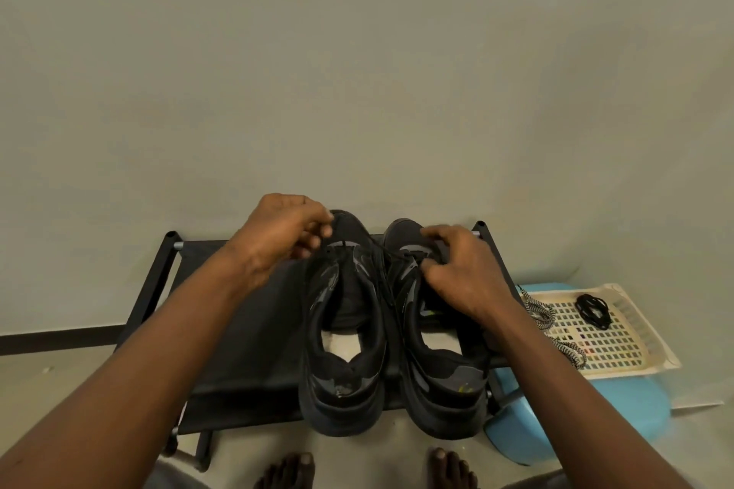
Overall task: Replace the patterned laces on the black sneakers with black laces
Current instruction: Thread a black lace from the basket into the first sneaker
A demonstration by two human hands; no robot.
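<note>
Two black sneakers stand side by side, heels toward me, on a low black rack (238, 329). My left hand (278, 234) hovers over the toe end of the left sneaker (341, 329) and pinches a thin black lace (381, 250) near the front eyelets. The lace runs across to the right sneaker (445, 381). There my right hand (456, 270) lies over the lacing area with curled fingers pinching the lace's other end. The patterned black-and-white laces (544, 318) lie on a tray to the right. A coiled black lace (593, 310) sits on the same tray.
The cream perforated tray (619, 345) rests on a light blue stool (595, 417) right of the rack. A plain wall stands close behind the rack. My bare feet (290, 472) are on the floor just in front of it.
</note>
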